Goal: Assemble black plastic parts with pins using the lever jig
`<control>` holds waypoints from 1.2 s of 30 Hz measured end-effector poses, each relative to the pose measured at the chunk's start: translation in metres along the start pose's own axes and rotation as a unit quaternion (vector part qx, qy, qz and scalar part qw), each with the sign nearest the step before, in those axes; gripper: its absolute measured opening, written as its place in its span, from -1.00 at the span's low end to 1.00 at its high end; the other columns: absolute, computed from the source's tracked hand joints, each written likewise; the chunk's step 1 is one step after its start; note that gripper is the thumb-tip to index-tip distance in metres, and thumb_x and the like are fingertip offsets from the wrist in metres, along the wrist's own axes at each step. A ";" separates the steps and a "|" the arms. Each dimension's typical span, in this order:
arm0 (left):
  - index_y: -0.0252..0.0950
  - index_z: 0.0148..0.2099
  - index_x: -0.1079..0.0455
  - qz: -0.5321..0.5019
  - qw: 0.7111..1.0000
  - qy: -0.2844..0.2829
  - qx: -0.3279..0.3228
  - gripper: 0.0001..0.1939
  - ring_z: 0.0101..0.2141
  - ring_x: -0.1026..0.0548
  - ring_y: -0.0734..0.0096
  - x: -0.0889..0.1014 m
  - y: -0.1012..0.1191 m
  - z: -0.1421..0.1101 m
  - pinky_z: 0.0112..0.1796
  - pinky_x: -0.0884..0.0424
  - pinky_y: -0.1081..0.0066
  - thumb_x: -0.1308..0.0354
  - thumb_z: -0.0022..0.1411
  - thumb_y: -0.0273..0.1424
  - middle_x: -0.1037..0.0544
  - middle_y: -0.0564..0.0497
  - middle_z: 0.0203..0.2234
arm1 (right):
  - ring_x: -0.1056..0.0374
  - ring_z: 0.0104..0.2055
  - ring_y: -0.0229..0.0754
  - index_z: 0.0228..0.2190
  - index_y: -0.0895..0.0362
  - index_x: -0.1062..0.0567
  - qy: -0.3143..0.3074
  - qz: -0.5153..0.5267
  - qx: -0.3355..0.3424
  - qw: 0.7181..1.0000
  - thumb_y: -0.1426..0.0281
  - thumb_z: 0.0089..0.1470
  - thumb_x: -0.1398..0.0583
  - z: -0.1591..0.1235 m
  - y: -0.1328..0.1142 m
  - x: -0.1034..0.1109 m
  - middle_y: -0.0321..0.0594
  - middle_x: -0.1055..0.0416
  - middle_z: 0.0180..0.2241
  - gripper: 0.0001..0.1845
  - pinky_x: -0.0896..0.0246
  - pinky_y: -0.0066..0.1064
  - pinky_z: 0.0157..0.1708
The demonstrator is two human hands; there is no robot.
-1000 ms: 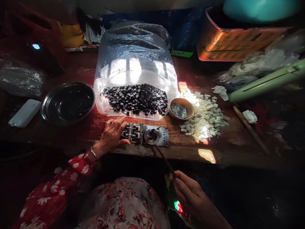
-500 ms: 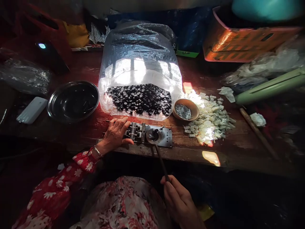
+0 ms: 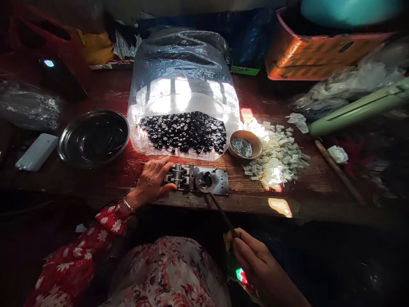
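Two hands at it, folks: left grip (image 3: 150,182) lay open, palm down on a metal jig (image 3: 194,178), while right grip (image 3: 258,264) pinched a thin dark rod (image 3: 222,209) down at 5 o'clock.

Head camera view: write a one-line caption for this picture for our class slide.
Left hand on a metal jig, right hand gripping its dark rod, beside a bag of black buttons.

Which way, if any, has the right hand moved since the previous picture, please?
Yes: the right hand has shifted rightward, judged against the metal plate.
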State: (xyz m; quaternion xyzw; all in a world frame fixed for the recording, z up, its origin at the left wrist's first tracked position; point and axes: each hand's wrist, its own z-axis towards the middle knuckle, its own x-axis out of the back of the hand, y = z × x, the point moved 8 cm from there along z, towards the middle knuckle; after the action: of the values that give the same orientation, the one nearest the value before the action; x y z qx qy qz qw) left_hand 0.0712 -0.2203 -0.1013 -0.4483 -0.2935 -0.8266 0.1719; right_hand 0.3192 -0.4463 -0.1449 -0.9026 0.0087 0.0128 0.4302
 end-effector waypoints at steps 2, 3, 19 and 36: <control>-0.28 0.37 -0.27 -0.019 1.000 0.007 0.015 -0.32 0.28 -0.37 -0.09 0.004 0.000 0.001 0.28 -0.24 -0.06 -0.05 0.47 0.10 -0.41 -0.33 0.31 | -0.01 -0.52 -0.32 -0.23 0.06 -0.51 0.001 0.007 -0.004 1.000 -0.16 0.23 -0.24 0.000 -0.001 0.005 -0.39 -0.12 -0.50 -0.47 -0.06 -0.50 -0.57; -0.26 0.36 -0.29 -0.028 0.999 0.009 0.025 -0.36 0.28 -0.38 -0.07 0.006 0.000 0.002 0.28 -0.25 -0.05 -0.10 0.46 0.05 -0.42 -0.30 0.31 | -0.02 -0.51 -0.32 -0.23 0.06 -0.51 0.001 0.013 -0.004 1.000 -0.16 0.23 -0.24 0.001 -0.001 0.007 -0.38 -0.14 -0.49 -0.47 -0.07 -0.50 -0.56; -0.18 0.12 -0.43 -0.098 0.993 -0.005 0.071 -0.69 0.24 -0.42 0.05 0.016 0.007 0.019 0.28 -0.29 -0.02 -0.23 0.39 -0.24 -0.48 -0.14 0.24 | 0.12 -0.57 -0.36 -0.13 0.12 -0.56 -0.086 -0.080 -0.015 0.993 -0.19 0.25 -0.21 0.019 -0.017 0.059 -0.45 -0.08 -0.57 -0.39 0.18 -0.50 -0.62; -0.17 -0.02 -0.53 -0.049 0.999 0.009 0.011 -0.83 0.17 -0.40 0.02 0.021 0.031 0.025 0.22 -0.27 -0.03 -0.23 0.38 -0.28 -0.53 -0.11 0.12 | -0.16 -0.51 -0.28 -0.18 0.10 -0.64 -0.025 -0.107 -0.029 0.994 -0.24 0.06 -0.33 0.021 -0.024 0.075 -0.29 -0.31 -0.50 -0.34 -0.15 -0.48 -0.56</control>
State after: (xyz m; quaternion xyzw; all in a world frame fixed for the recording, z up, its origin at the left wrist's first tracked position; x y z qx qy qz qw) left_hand 0.0929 -0.2282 -0.0629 -0.4238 -0.3229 -0.8348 0.1388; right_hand 0.3941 -0.4153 -0.1418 -0.9099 -0.0989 -0.0098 0.4028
